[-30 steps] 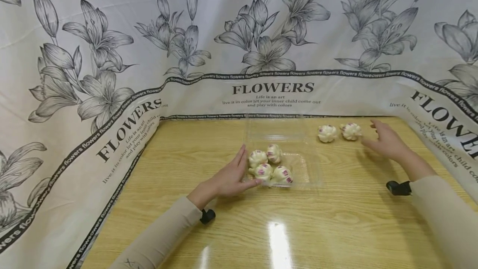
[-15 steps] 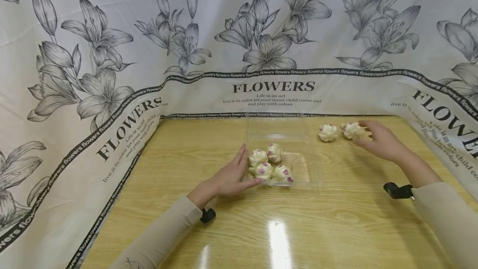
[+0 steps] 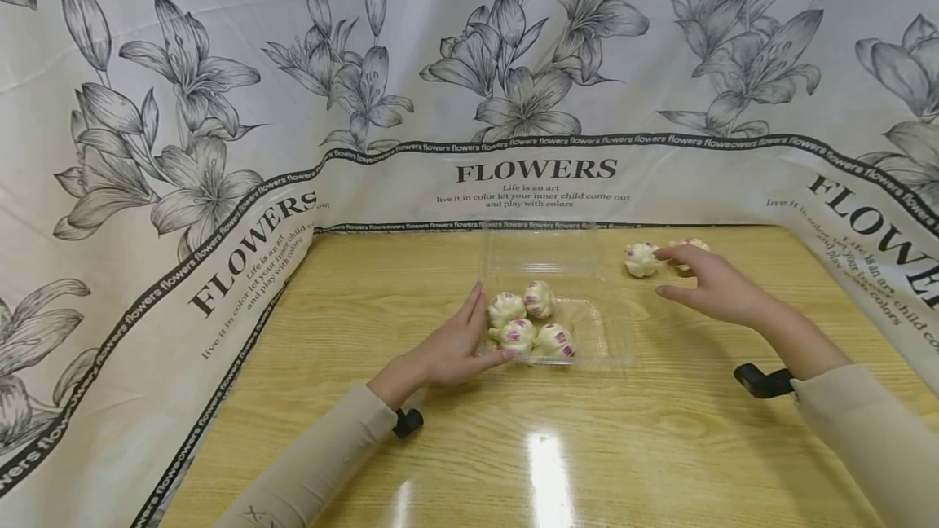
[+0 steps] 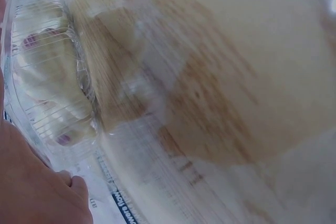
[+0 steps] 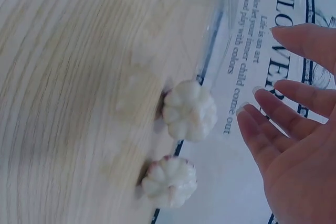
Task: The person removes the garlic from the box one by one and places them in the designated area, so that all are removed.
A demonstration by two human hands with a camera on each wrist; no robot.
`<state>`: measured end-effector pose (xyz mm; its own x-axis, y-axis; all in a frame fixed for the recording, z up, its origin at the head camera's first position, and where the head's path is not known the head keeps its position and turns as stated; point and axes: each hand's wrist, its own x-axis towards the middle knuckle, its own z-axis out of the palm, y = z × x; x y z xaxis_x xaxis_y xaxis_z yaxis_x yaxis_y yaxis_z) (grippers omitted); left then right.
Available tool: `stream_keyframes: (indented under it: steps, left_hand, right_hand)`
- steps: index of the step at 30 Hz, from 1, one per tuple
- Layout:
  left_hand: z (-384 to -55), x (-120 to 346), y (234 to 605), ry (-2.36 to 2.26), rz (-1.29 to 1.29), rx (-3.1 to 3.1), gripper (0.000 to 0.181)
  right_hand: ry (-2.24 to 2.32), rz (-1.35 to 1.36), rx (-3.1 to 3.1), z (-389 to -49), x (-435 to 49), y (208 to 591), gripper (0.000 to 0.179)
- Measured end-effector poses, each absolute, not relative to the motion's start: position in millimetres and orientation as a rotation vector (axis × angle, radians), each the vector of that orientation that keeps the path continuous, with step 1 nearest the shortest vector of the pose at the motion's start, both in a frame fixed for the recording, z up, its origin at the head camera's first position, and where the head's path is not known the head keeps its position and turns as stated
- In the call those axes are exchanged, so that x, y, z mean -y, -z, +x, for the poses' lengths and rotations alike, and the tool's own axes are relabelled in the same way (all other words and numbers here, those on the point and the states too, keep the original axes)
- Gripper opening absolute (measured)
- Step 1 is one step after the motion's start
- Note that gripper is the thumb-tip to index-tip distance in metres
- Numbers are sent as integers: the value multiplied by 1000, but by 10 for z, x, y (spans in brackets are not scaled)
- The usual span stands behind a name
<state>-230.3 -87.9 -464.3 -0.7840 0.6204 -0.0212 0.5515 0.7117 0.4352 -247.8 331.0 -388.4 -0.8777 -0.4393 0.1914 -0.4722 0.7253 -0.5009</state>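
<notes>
A clear plastic clamshell box (image 3: pixel 590 332) lies with its lid raised back on the table, several garlic bulbs (image 3: pixel 506 310) with purple marks grouped at its left side. Against that left side rests my left hand (image 3: pixel 447 353), fingers straight, thumb along the front edge. Through the ribbed plastic, the left wrist view shows the garlic bulbs (image 4: pixel 50 72) inside. My right hand (image 3: pixel 715 288) hovers at the back right, fingers spread and holding nothing. Its fingertips are right by a garlic bulb (image 3: pixel 641 259); a second garlic bulb (image 3: pixel 695 244) is partly hidden behind the hand.
The wood-grain table (image 3: pixel 352 446) carries a bright light reflection near its front. A white curtain (image 3: pixel 396 190) with flower drawings and lettering borders the table at the back and both sides. The transparent lid (image 3: pixel 543 249) of the box reaches toward the curtain.
My right hand has moved left, past the farther-right garlic bulb to beside the other loose one. The left hand and the box have stayed where they were.
</notes>
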Motion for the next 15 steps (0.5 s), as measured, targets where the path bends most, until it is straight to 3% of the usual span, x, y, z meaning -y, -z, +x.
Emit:
stream_keyframes:
  steps: [15]
  left_hand:
    - [-2300,867,4687,-612,942,-2748,111]
  right_hand:
    - [-895,942,2806,-2339,-2953,3901,51]
